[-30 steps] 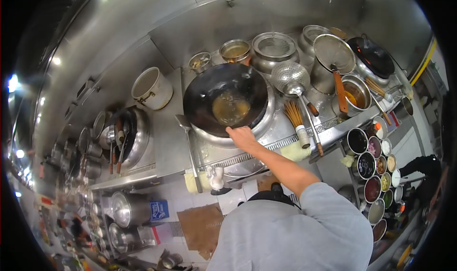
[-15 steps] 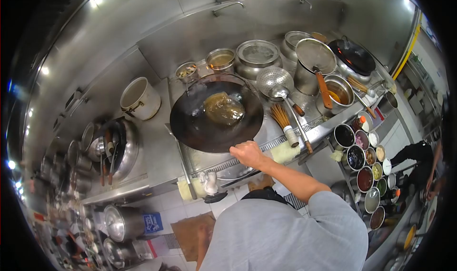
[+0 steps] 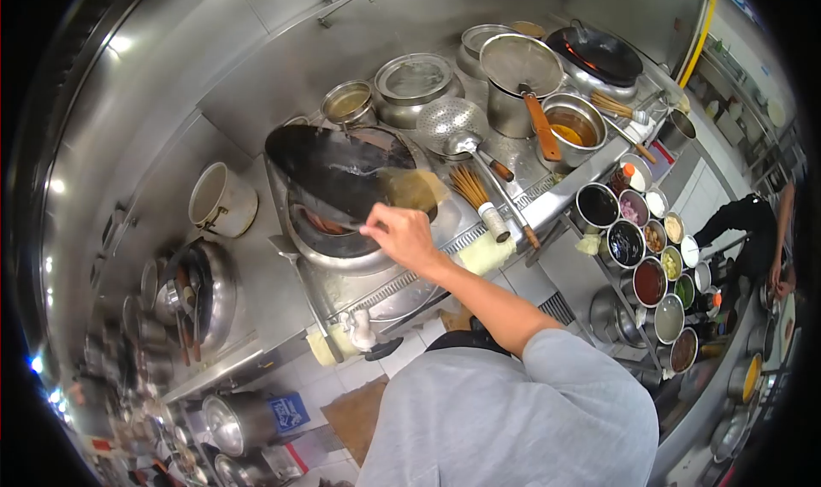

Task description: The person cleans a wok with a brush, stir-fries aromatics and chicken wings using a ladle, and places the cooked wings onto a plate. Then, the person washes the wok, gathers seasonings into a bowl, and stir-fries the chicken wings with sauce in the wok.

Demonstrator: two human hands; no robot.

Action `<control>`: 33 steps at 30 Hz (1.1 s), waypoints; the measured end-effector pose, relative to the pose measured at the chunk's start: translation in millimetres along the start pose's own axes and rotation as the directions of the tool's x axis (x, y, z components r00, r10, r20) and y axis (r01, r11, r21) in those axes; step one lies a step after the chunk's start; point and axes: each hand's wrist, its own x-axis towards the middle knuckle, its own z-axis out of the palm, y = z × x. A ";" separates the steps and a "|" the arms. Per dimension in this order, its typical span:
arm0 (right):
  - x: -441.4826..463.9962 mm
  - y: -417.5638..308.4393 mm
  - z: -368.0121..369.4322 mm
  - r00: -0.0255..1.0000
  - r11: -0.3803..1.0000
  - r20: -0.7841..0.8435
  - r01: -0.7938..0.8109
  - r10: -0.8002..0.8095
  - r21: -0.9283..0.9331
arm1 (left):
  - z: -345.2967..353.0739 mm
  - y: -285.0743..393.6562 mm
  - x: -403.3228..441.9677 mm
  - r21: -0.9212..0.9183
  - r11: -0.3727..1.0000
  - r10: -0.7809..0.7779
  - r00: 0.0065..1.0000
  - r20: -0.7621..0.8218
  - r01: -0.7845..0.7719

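Observation:
My right hand (image 3: 402,235) is closed at the near edge of a black wok (image 3: 329,166). The wok is tilted over the burner ring (image 3: 329,256), its left side raised and its right side low. Brownish-yellow liquid (image 3: 415,188), blurred by motion, lies toward the low right side. An orange glow shows under the raised part. A metal spatula (image 3: 304,286) rests on the counter left of the burner. My left hand is out of view.
Right of the wok are a perforated ladle (image 3: 453,128), a bamboo brush (image 3: 479,200), a strainer (image 3: 522,64) and a pot of orange liquid (image 3: 573,128). Ingredient containers (image 3: 650,282) stand at right, near a person in dark clothes (image 3: 740,222). A white pot (image 3: 224,200) stands left.
The wok has gone from sitting fairly level to tilted, with its left side up. My right hand has moved up and left with it. The left hand, low in view before, has gone out of sight.

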 end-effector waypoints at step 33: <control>-42.4 101.8 112.9 0.846 0.901 0.508 0.338 -0.163 -0.272 | 5.9 -14.8 -19.8 -0.042 0.999 0.035 0.999 -0.007 -0.035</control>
